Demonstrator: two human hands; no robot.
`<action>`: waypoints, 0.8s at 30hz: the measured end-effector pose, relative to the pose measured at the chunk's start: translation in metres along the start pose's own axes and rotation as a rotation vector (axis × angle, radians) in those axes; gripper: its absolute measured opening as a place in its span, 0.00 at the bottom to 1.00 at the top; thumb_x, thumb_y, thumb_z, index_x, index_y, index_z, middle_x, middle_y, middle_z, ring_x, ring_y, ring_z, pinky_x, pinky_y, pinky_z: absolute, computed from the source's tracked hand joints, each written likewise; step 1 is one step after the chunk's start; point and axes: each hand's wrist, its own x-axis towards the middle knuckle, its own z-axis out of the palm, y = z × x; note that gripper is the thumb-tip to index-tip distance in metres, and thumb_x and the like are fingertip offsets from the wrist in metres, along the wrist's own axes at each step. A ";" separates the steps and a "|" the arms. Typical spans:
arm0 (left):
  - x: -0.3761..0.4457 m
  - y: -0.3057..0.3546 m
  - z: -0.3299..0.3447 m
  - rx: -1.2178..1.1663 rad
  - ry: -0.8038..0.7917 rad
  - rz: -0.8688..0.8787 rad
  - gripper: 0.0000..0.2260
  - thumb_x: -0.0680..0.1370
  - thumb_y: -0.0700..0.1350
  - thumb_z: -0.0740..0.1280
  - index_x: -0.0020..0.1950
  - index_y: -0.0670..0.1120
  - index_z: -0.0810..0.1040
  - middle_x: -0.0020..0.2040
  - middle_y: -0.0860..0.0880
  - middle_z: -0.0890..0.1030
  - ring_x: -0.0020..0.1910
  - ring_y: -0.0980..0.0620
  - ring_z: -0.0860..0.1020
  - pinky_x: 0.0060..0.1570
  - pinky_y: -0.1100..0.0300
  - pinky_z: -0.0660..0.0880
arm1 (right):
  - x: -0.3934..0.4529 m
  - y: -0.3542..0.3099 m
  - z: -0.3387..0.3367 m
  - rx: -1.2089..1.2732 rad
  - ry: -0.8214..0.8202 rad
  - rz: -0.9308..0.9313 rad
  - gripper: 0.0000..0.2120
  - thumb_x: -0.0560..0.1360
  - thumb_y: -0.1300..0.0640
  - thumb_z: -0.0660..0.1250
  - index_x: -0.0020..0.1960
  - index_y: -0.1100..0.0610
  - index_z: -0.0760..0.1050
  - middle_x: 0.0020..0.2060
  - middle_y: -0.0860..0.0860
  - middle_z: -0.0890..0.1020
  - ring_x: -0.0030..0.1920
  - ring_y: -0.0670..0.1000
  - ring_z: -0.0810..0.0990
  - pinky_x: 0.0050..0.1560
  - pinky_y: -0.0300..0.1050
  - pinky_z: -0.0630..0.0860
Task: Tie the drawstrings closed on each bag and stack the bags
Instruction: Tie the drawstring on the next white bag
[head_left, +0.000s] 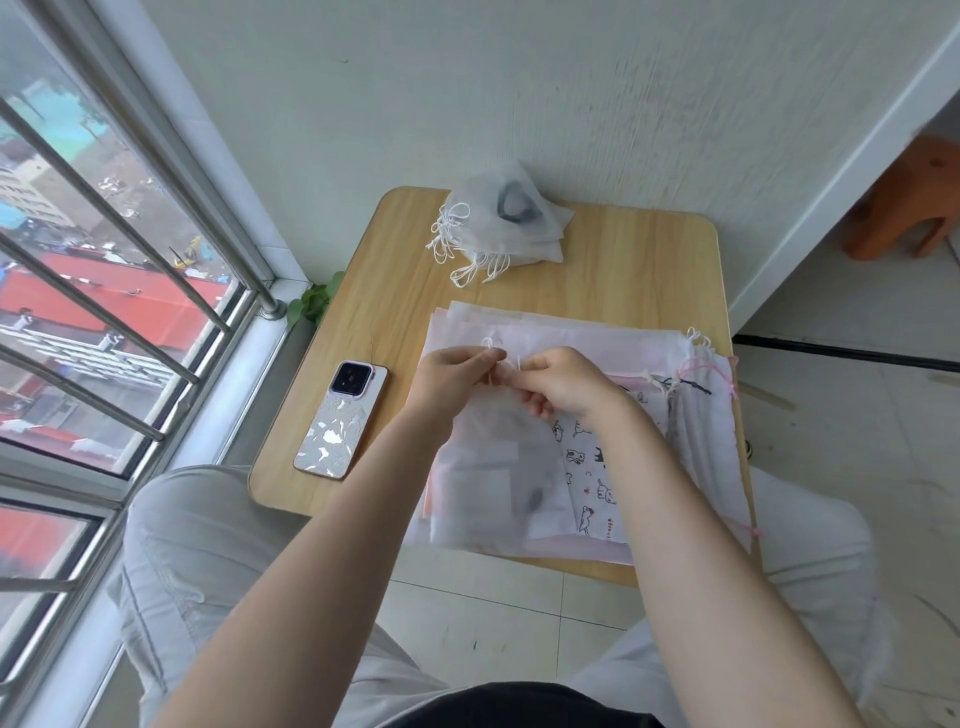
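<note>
A translucent white drawstring bag (488, 467) hangs in front of me over a flat pile of untied bags (582, 343) on the small wooden table (634, 260). My left hand (452, 382) and my right hand (563, 382) meet at the bag's top, each pinching its white drawstring (491, 344), which loops up between my fingers. A stack of tied white bags (506, 221) lies at the table's far edge, cords trailing to the left. Printed cartoon bags (587, 467) show beneath my right wrist.
A phone (340, 418) lies face down on the table's left side. A barred window (104, 291) fills the left, a white wall stands behind the table, and a wooden stool (909, 202) sits at the far right. My knees flank the table.
</note>
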 end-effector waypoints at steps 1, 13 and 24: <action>0.000 -0.001 0.000 0.010 -0.001 0.009 0.07 0.77 0.44 0.70 0.45 0.42 0.85 0.35 0.48 0.81 0.35 0.55 0.76 0.45 0.61 0.74 | -0.002 -0.003 0.000 0.063 0.055 -0.042 0.08 0.78 0.58 0.68 0.41 0.60 0.77 0.31 0.52 0.80 0.26 0.49 0.74 0.27 0.41 0.70; -0.001 0.021 -0.002 0.185 -0.461 -0.033 0.12 0.76 0.47 0.66 0.36 0.48 0.85 0.39 0.37 0.78 0.47 0.39 0.77 0.54 0.55 0.72 | 0.002 -0.043 0.002 0.276 0.260 -0.238 0.10 0.76 0.60 0.69 0.50 0.68 0.81 0.37 0.57 0.83 0.35 0.52 0.82 0.37 0.41 0.81; 0.015 0.016 -0.012 0.174 -0.169 0.026 0.13 0.77 0.47 0.71 0.41 0.38 0.84 0.34 0.47 0.81 0.35 0.52 0.75 0.45 0.59 0.72 | -0.004 -0.035 -0.011 -0.368 0.091 -0.036 0.19 0.80 0.45 0.60 0.46 0.60 0.77 0.30 0.49 0.77 0.31 0.48 0.72 0.35 0.42 0.68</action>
